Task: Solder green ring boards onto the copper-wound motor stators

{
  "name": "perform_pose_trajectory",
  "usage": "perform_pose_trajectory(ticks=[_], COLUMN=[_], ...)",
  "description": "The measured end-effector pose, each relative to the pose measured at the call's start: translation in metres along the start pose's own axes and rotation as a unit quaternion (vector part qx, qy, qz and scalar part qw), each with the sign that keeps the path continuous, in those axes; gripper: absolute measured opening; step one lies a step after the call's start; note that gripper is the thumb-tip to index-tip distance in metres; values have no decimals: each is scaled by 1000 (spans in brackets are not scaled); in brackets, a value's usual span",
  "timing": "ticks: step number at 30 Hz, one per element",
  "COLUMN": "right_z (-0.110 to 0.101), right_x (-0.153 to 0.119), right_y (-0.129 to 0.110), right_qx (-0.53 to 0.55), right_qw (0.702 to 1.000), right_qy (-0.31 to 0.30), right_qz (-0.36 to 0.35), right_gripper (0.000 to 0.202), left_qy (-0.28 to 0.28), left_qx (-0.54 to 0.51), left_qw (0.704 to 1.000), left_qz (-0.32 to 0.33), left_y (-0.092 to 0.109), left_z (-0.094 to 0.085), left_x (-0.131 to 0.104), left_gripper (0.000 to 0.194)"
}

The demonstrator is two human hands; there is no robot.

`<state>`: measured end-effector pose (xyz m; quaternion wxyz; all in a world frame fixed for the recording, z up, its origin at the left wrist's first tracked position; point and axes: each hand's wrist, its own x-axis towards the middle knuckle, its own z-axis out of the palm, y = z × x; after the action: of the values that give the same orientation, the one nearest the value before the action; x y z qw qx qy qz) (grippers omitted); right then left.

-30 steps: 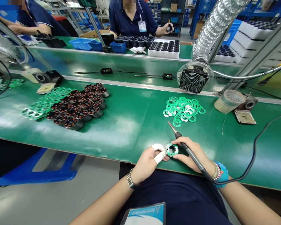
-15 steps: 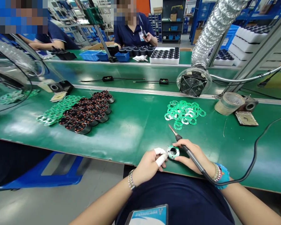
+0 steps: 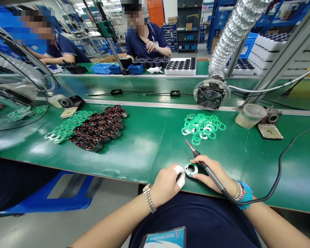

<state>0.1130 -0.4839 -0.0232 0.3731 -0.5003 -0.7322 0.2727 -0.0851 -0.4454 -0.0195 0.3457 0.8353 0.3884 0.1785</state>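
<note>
Between my hands, near the table's front edge, is a round part with a ring-shaped green board (image 3: 191, 164) on top. My right hand (image 3: 214, 172) grips its right side between thumb and fingers and also holds a soldering iron (image 3: 211, 175), whose tip points up and left. My left hand (image 3: 169, 182), with white covers on thumb and finger, is closed at the part's left side; whatever it pinches is too small to make out. Beyond them lies a pile of green ring boards (image 3: 203, 126).
Copper-wound cores (image 3: 99, 129) stand in rows at the left, beside more green boards (image 3: 67, 127). A fan (image 3: 211, 97) with a foil duct hangs at the back. A round tub (image 3: 250, 116) stands at the right. The iron's cable runs right. Two people sit beyond the table.
My left hand has turned, its fingers curling in more beside the part. My right hand keeps its grip. The person opposite has raised a hand. The view has shifted slightly.
</note>
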Motion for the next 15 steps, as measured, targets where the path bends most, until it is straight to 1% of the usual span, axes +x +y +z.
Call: perform_pose_trajectory(ticks=[1, 2, 3, 4, 5, 6, 7, 8, 9, 10, 11, 12, 13, 15], right_z=[0, 0, 0, 0, 0, 1, 1, 1, 1, 1, 1, 1, 1, 0], right_x=[0, 0, 0, 0, 0, 0, 0, 0, 0, 0, -1, -1, -1, -1], right_y=[0, 0, 1, 1, 1, 1, 1, 1, 1, 1, 1, 1, 0, -1], right_qx=[-2, -4, -5, -5, -4, -3, -3, -2, -1, 1, 2, 4, 7, 11], right_qw=[1000, 1000, 1000, 1000, 1000, 1000, 1000, 1000, 1000, 1000, 1000, 1000, 1000, 1000], right_qy=[0, 2, 3, 4, 5, 6, 7, 7, 8, 8, 9, 9, 10, 8], right_qz=[-1, -3, -3, -3, -3, -4, -5, -6, -7, -8, -8, -7, -7, -3], right_gripper=[35, 35, 35, 36, 36, 36, 36, 36, 36, 35, 35, 35, 34, 34], left_qy=[-26, -55, -81, -101, -106, -96, -74, -44, -13, 17, 39, 53, 61, 67], left_qx=[-98, -199, -288, -350, -377, -367, -326, -263, -192, -126, -71, -30, -1, 31], left_qw=[992, 969, 936, 905, 890, 900, 926, 956, 979, 992, 996, 995, 992, 988], left_qz=[-69, -135, -188, -221, -232, -216, -178, -123, -61, -2, 47, 83, 108, 136], left_y=[3, 4, 5, 5, 5, 3, 0, -3, -6, -9, -12, -15, -18, -20], left_z=[1, 1, 2, 2, 1, 1, 0, -1, -2, -3, -3, -3, -3, -2], left_x=[3, 5, 6, 6, 5, 3, 0, -2, -5, -6, -8, -8, -9, -7], left_gripper=[13, 14, 15, 16, 17, 16, 16, 16, 16, 16, 16, 17, 18, 18])
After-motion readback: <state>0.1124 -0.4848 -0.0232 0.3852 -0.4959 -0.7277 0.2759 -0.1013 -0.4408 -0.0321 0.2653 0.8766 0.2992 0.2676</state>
